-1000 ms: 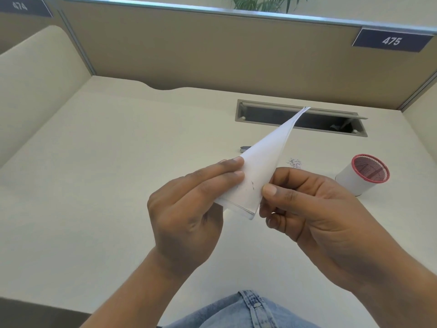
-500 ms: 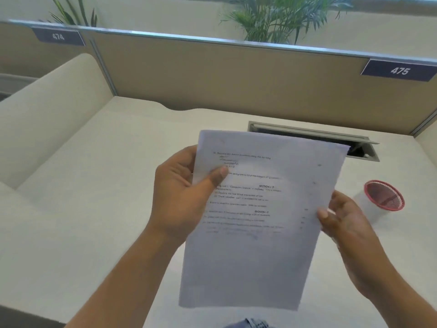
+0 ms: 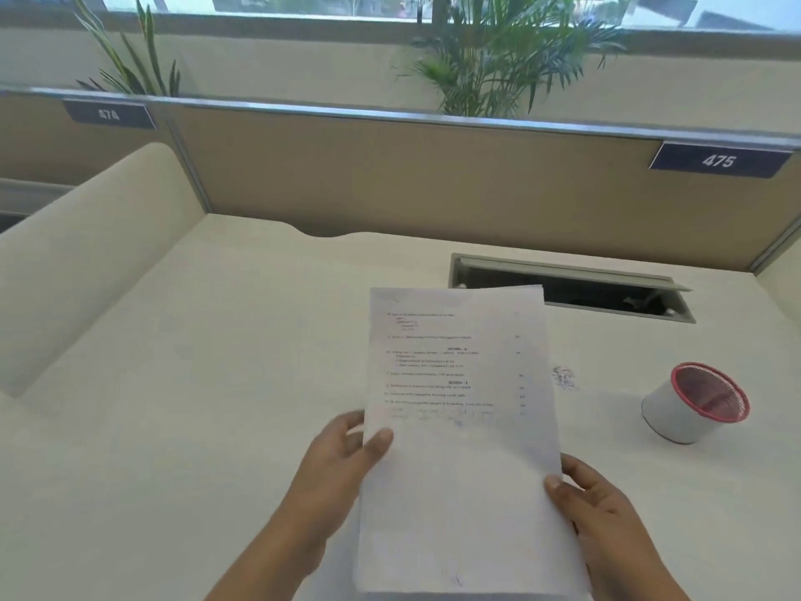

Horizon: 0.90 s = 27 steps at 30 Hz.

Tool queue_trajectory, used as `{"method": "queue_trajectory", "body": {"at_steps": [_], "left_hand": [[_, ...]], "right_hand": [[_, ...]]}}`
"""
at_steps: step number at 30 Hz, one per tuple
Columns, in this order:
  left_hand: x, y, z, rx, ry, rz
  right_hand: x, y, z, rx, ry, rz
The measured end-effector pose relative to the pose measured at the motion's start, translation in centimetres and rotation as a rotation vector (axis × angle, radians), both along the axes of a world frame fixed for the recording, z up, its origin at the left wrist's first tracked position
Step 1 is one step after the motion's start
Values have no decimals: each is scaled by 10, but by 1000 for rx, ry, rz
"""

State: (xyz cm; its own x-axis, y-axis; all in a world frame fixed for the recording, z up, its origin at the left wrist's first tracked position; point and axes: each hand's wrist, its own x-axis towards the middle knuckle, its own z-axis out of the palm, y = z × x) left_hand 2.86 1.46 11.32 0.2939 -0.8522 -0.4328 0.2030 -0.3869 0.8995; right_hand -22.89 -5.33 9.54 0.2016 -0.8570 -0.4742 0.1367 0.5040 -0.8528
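A white sheet of paper (image 3: 459, 427) with faint printed lines is held flat and upright over the cream desk (image 3: 195, 405). My left hand (image 3: 338, 461) grips its left edge, thumb on the front and fingers behind. My right hand (image 3: 607, 527) pinches the right edge lower down, thumb on the front. The sheet hides part of both hands and the desk behind it.
A white cup with a red mesh top (image 3: 693, 405) stands at the right. A small scribble mark (image 3: 563, 377) is on the desk beside the sheet. An open cable hatch (image 3: 607, 292) lies behind, before the partition (image 3: 390, 175) labelled 474 and 475.
The sheet, a folded cone a second ago, was opened flat. Since then my left hand has slid down its left edge, and the view has tilted upward.
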Motion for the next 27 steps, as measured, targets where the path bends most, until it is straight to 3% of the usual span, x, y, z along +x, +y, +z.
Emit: {"method": "queue_trajectory", "body": {"at_steps": [5,8,13,21,24,27], "left_hand": [[6,24,-33,139,13,-99],[22,14,-42,119,-18,41],[56,-20,-42,63,-66,150],[123,-114,-63,52,-133,235],[140,-153,-76,47,-251,266],[149,-168,-99,92,-634,203]], "right_hand": [[16,-16,-8,51,-8,-32],[33,-29,-3,79,27,103],[64,-61,3,35,288,385],[134,-158,-22,-96,417,403],[161,-191,-35,-106,418,378],[177,-205,-52,-156,477,394]]}}
